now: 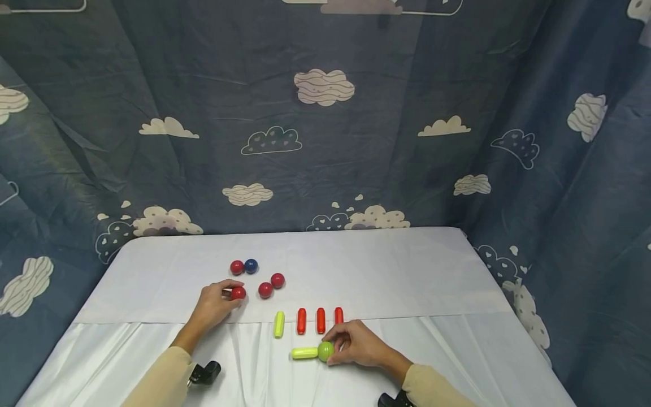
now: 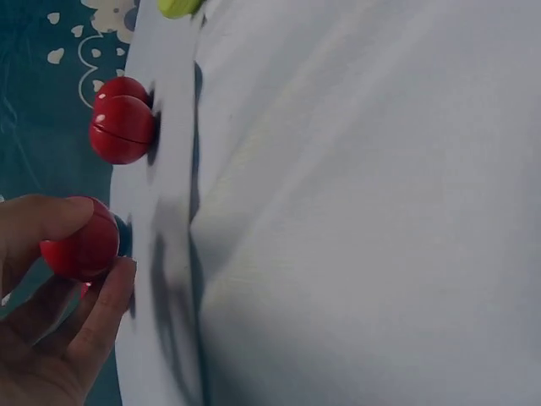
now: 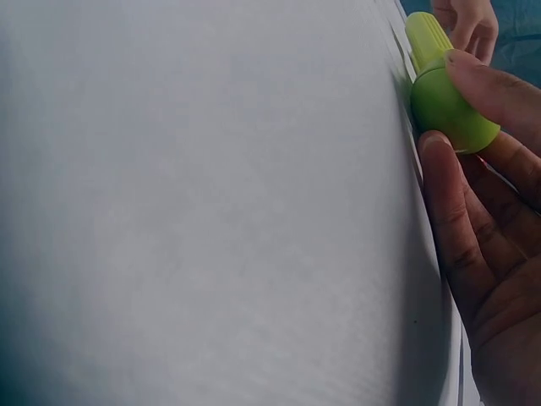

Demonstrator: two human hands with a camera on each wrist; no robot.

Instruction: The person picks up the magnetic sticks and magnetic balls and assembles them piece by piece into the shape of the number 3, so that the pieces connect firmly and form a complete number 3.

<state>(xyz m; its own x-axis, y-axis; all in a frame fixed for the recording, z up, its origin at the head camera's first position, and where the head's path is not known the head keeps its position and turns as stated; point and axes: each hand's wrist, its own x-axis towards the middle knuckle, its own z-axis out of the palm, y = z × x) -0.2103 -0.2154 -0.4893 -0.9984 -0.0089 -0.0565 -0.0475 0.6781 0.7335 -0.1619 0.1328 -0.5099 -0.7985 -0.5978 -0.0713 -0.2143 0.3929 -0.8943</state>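
My left hand (image 1: 216,304) pinches a red ball (image 1: 238,293) between thumb and fingers at the left of the table; in the left wrist view a seam line shows on other red balls (image 2: 122,131) beyond it. At the front middle, my right hand (image 1: 358,343) pinches a green ball (image 1: 326,351). A ribbed yellow-green stick (image 1: 304,353) meets that ball's left side, like a handle; whether the two are fixed together I cannot tell. In the right wrist view, thumb and fingertips sit around the green ball (image 3: 452,110).
Behind the left hand lie a red ball (image 1: 237,267) and a blue ball (image 1: 251,265), side by side. Two more red balls (image 1: 265,290) lie right of it. A yellow-green stick (image 1: 279,324) and three red sticks (image 1: 302,321) stand in a row on the white cloth (image 1: 396,271).
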